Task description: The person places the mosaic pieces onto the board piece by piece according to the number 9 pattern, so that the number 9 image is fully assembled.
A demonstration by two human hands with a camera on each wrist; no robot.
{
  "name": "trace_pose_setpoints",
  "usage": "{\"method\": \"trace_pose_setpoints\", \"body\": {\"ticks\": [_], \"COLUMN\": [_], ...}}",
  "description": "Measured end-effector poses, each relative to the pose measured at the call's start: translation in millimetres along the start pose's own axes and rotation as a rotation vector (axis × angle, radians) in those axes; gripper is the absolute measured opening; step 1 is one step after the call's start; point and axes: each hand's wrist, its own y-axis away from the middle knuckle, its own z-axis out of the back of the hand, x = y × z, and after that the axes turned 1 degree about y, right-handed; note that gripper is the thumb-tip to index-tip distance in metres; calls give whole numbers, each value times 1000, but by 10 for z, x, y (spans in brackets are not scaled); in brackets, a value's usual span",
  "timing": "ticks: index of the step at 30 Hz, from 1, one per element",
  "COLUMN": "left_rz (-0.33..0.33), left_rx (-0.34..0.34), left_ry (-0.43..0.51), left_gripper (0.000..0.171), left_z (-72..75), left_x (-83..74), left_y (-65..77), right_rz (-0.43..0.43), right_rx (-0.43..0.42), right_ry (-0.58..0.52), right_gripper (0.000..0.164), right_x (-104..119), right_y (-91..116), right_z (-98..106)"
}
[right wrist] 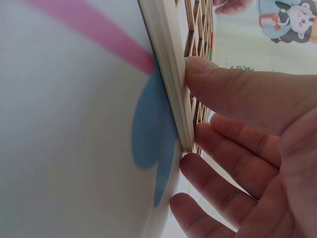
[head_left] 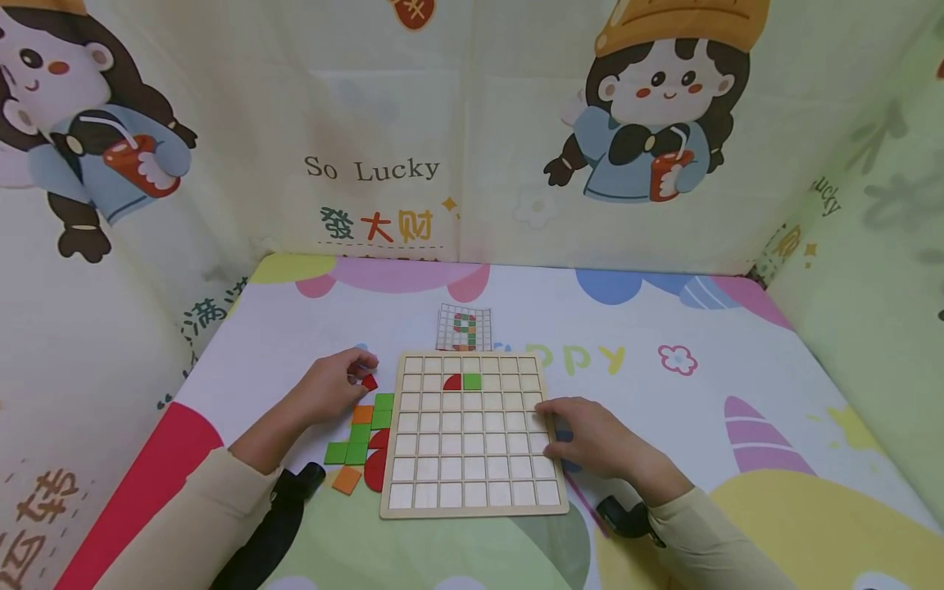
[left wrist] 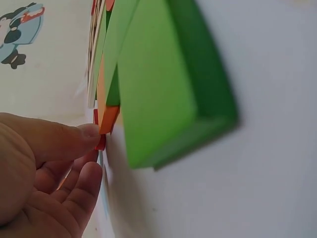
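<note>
At the left side of the board, my left hand (head_left: pixel 341 383) pinches a small red tile (head_left: pixel 369 382) between thumb and fingertips, partly hidden by the fingers. A wooden grid board (head_left: pixel 474 515) lies flat in front of me. In its second row from the top sit a red rounded tile (head_left: pixel 453 383) and, touching its right side, a green square tile (head_left: pixel 472 382). My right hand (head_left: pixel 590 434) rests against the board's right rim. In the right wrist view its thumb (right wrist: pixel 203 67) touches the wooden rim, with the fingers loosely extended along the edge.
Left of the board lie several green square tiles (head_left: pixel 357 453), an orange tile (head_left: pixel 362 414), a second orange tile (head_left: pixel 347 479) and red rounded tiles (head_left: pixel 374 469). Behind the board is a printed pattern card (head_left: pixel 465 328). Patterned cloth covers the table (head_left: pixel 627 328) and walls.
</note>
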Motion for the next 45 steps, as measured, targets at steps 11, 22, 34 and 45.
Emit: {"method": "trace_pose_setpoints", "body": {"ticks": [11,22,34,45], "left_rz": [-21,7,-12,-1], "left_rx": [-7,-15,8,-3], "left_ry": [-9,-5,-2,-1], "left_gripper": [32,35,35,35], "left_z": [20,35,34,18], "left_x": [10,22,45,46], "left_y": [10,12,-20,-65], "right_rz": [2,10,8,8], "right_rx": [-5,-3,-2,-5], "right_ry": [14,25,11,19], "right_gripper": [49,49,49,49], "right_x": [-9,-9,-4,-8], "right_y": [0,-4,-3,-10], "right_z": [-3,0,4,-6]}}
